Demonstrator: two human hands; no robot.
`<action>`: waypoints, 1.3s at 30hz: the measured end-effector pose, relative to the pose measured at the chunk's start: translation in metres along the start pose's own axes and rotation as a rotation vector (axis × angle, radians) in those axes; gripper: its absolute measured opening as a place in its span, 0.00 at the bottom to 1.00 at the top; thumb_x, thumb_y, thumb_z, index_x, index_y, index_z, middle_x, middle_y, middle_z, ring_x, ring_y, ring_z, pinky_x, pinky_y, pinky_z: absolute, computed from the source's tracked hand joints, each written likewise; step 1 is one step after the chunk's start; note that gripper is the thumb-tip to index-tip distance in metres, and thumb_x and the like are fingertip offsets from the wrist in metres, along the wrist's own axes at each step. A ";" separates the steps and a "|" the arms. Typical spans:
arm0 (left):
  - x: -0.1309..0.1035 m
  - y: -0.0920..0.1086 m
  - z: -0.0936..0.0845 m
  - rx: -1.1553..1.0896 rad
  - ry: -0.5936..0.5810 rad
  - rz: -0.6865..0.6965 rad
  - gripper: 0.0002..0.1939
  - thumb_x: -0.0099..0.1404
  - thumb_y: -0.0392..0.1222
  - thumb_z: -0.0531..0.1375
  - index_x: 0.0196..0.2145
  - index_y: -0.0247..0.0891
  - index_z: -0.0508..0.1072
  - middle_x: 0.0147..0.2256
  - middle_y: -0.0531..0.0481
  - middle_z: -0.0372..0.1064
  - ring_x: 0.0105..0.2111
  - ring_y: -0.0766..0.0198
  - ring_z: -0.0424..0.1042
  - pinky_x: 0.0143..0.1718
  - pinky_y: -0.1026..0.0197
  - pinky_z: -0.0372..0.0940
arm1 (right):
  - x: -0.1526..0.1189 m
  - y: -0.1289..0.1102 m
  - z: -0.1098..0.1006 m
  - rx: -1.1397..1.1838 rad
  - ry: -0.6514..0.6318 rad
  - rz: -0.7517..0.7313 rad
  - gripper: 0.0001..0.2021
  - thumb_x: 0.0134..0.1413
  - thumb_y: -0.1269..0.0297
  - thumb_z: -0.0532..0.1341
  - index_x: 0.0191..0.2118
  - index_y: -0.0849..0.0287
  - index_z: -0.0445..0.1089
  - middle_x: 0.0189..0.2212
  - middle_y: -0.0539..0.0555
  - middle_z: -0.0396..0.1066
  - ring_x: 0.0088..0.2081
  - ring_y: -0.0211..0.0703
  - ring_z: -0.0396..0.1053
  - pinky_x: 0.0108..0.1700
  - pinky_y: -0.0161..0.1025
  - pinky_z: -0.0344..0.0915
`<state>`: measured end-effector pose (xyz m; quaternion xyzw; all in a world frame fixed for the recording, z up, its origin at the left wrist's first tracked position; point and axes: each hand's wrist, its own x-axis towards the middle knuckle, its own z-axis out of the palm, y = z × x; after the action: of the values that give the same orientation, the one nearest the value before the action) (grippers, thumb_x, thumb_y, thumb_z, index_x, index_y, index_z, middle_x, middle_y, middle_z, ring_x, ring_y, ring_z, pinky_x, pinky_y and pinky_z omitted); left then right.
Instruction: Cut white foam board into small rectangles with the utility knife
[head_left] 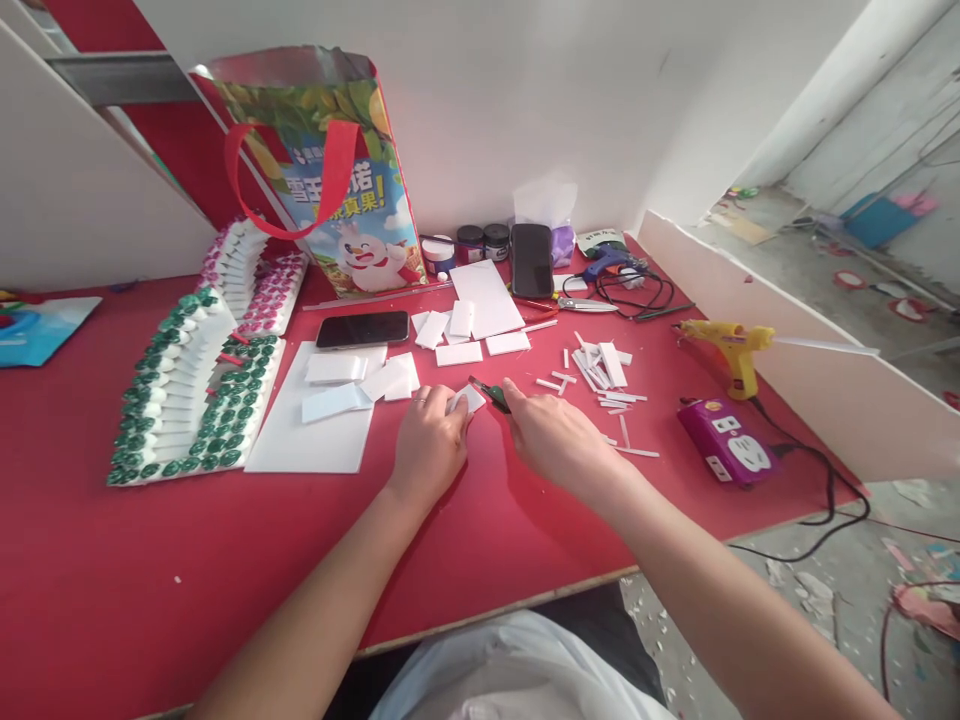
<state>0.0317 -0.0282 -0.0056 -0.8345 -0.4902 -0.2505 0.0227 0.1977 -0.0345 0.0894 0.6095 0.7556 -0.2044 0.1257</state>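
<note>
A small white rectangular piece [472, 398] was on the red tabletop [480, 540], nearer the wearer than the flat-lying black phone [363, 330] and to its right. The left hand [429, 440] had its fingers closed on this piece, thumb and fingertips pressed together at its edge. The right hand [559, 435] was curled tightly around a green-handled craft knife [495, 396], its blade pointing left toward the piece; whether the blade touched it could not be told.

Just below the phone, white rectangles [337, 402] overlapped on a larger white sheet [304, 445]. To the phone's right were more white rectangular cards [459, 354] and another white sheet [491, 305]; farther right, thin white strips [589, 368] lay in a loose pile.

Well to the phone's right were a yellow hot glue gun [739, 350] and a purple power socket block [726, 440] with a black cord. Behind the phone and to the right, a second black phone [532, 262], silver-bladed scissors [589, 305], a blue glue gun [611, 264] and small lidded jars [470, 243] were grouped by the white panel.

Directly behind the phone stood a rabbit-printed bag [330, 180] with red handles. To the phone's left were white stepped pieces trimmed with green swirls [217, 430] and pink swirls [274, 300].
</note>
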 end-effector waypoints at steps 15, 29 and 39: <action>-0.002 0.001 0.003 0.070 -0.001 -0.021 0.10 0.72 0.35 0.52 0.39 0.36 0.74 0.33 0.44 0.67 0.33 0.55 0.60 0.35 0.55 0.61 | 0.002 -0.009 -0.005 -0.134 -0.017 -0.013 0.23 0.60 0.79 0.50 0.61 0.70 0.60 0.36 0.65 0.76 0.38 0.53 0.77 0.27 0.38 0.56; -0.002 0.001 0.004 0.059 -0.020 -0.039 0.13 0.73 0.36 0.51 0.36 0.35 0.75 0.33 0.44 0.66 0.33 0.56 0.60 0.36 0.55 0.61 | -0.013 -0.006 0.001 -0.233 0.020 -0.037 0.19 0.59 0.78 0.50 0.55 0.68 0.64 0.31 0.61 0.76 0.34 0.52 0.78 0.27 0.39 0.57; -0.002 0.000 0.008 0.084 -0.046 -0.080 0.14 0.71 0.31 0.51 0.41 0.36 0.77 0.33 0.44 0.65 0.35 0.55 0.62 0.40 0.55 0.63 | -0.028 0.001 0.016 -0.272 0.033 -0.027 0.24 0.57 0.79 0.51 0.60 0.71 0.61 0.29 0.59 0.76 0.30 0.52 0.77 0.24 0.40 0.50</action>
<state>0.0343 -0.0278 -0.0139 -0.8181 -0.5336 -0.2112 0.0363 0.2039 -0.0659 0.0871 0.5799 0.7864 -0.0915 0.1920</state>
